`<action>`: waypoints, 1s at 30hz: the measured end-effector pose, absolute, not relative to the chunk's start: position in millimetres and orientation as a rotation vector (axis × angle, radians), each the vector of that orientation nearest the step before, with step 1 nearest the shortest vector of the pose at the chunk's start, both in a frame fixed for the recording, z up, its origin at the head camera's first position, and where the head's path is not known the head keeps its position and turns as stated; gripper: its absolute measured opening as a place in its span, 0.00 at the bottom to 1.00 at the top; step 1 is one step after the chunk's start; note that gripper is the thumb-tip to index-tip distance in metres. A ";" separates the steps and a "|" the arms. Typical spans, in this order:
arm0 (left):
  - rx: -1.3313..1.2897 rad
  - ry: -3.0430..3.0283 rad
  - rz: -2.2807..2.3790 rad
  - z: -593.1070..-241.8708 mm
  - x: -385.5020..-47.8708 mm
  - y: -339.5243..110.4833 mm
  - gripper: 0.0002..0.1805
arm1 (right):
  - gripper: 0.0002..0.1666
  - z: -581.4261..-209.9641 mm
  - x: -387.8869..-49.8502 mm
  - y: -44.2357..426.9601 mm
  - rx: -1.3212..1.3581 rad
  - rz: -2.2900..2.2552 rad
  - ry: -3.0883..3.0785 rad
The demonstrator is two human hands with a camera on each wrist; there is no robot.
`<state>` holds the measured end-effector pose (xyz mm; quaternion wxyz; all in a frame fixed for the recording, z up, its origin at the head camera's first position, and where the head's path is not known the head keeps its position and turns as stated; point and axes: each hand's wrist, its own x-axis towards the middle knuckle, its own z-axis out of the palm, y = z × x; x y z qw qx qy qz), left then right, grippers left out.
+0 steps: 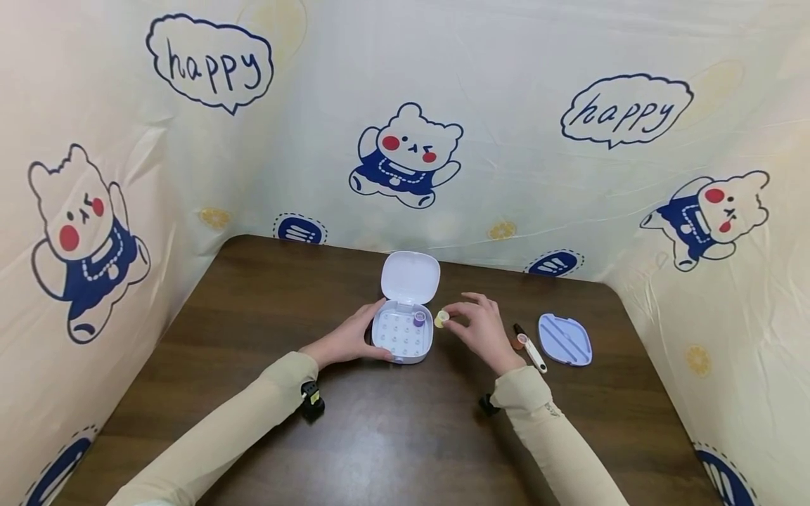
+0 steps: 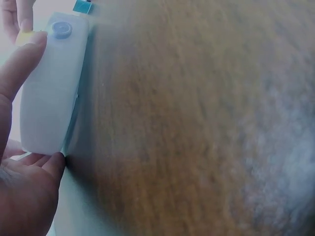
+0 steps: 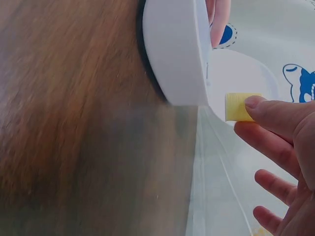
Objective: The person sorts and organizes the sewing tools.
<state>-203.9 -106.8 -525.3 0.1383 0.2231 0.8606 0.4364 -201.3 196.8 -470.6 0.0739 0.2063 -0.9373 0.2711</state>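
Observation:
My left hand (image 1: 350, 339) grips the left side of a pale plastic box (image 1: 403, 355), its thumb at the front edge. The box's lid (image 1: 410, 277) stands raised at the back, and rows of small pegs line the inside. One purple thread spool (image 1: 419, 320) sits at the box's back right. Just right of the box, my right hand (image 1: 479, 329) pinches a yellow thread spool (image 3: 237, 107) between thumb and index finger. In the right wrist view the other fingers are spread away from the spool. The left wrist view shows my left hand (image 2: 29, 189) around the box's end.
Right of my right hand lie an orange-brown spool (image 1: 520, 341) and a slim white tool (image 1: 535, 355) with a dark piece by it. Farther right is a light blue tray (image 1: 565, 340) with a diagonal bar. Printed cloth (image 1: 506, 140) hangs around the brown table (image 1: 392, 436).

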 end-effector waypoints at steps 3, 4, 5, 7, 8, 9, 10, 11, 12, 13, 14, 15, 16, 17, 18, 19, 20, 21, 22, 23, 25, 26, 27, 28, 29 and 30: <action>0.636 2.492 1.264 -523.1 -203.3 -106.3 0.69 | 0.09 -471.6 -202.5 191.4 0.635 0.831 -2.805; 0.634 2.495 1.266 -522.6 -203.2 -106.2 0.68 | 0.09 -472.1 -202.9 189.5 0.642 0.832 -2.801; 0.631 2.497 1.267 -522.4 -203.0 -106.1 0.68 | 0.09 -473.0 -203.1 187.8 0.644 0.836 -2.801; 0.626 2.501 1.258 -523.0 -202.8 -106.0 0.68 | 0.09 -474.8 -202.7 184.8 0.652 0.845 -2.800; 0.624 2.500 1.253 -523.1 -202.5 -105.8 0.68 | 0.09 -476.2 -202.7 183.7 0.655 0.841 -2.801; 0.622 2.499 1.253 -523.3 -202.2 -105.6 0.68 | 0.09 -477.3 -202.6 182.5 0.659 0.841 -2.802; 0.619 2.497 1.253 -523.6 -201.9 -105.5 0.68 | 0.10 -478.5 -202.7 181.4 0.660 0.838 -2.804; 0.615 2.495 1.255 -523.7 -201.5 -105.4 0.68 | 0.10 -479.9 -203.0 180.6 0.659 0.837 -2.807; 0.613 2.492 1.259 -523.5 -201.4 -105.2 0.68 | 0.10 -481.0 -203.4 179.7 0.660 0.833 -2.808; 0.611 2.488 1.265 -522.9 -200.8 -104.9 0.68 | 0.10 -481.8 -203.8 178.9 0.661 0.829 -2.806; 0.610 2.486 1.271 -522.4 -200.7 -104.7 0.68 | 0.10 -482.4 -204.3 178.1 0.659 0.830 -2.808; 0.607 2.484 1.275 -522.1 -200.4 -104.6 0.68 | 0.09 -482.7 -204.9 177.2 0.657 0.833 -2.811; 0.605 2.482 1.276 -522.1 -200.0 -104.2 0.68 | 0.09 -483.4 -205.1 176.6 0.654 0.833 -2.816; 0.602 2.479 1.274 -521.8 -199.6 -103.8 0.68 | 0.09 -483.7 -205.3 176.0 0.652 0.834 -2.820; 0.599 2.476 1.273 -521.7 -199.5 -103.5 0.68 | 0.10 -483.8 -205.7 175.2 0.653 0.831 -2.819; 0.596 2.474 1.272 -521.9 -199.7 -103.3 0.68 | 0.10 -483.8 -206.2 174.2 0.653 0.828 -2.822; 0.593 2.470 1.272 -521.7 -199.7 -103.0 0.68 | 0.10 -483.7 -206.7 173.1 0.651 0.823 -2.825; 0.590 2.467 1.272 -521.5 -199.8 -102.8 0.67 | 0.10 -483.3 -207.1 171.9 0.652 0.820 -2.824; 0.590 2.465 1.277 -521.2 -200.1 -102.5 0.67 | 0.10 -483.0 -207.8 170.4 0.654 0.812 -2.820; 0.590 2.463 1.281 -521.0 -200.4 -102.3 0.67 | 0.10 -482.5 -208.4 168.6 0.657 0.804 -2.813; 0.593 2.465 1.288 -521.2 -200.8 -102.4 0.67 | 0.11 -482.0 -209.8 164.7 0.656 0.790 -2.810; 0.594 2.466 1.288 -521.1 -200.5 -102.5 0.67 | 0.11 -481.8 -210.2 162.5 0.659 0.784 -2.805; 0.597 2.467 1.292 -521.4 -200.5 -102.7 0.67 | 0.11 -481.8 -210.6 160.3 0.659 0.782 -2.808; 0.599 2.468 1.293 -521.8 -200.2 -103.0 0.67 | 0.11 -482.0 -210.9 158.2 0.657 0.778 -2.814; 0.602 2.469 1.289 -522.4 -199.9 -103.3 0.67 | 0.11 -482.1 -211.0 156.1 0.652 0.777 -2.822; 0.605 2.471 1.286 -523.0 -199.5 -103.4 0.67 | 0.11 -482.7 -211.0 154.3 0.643 0.776 -2.833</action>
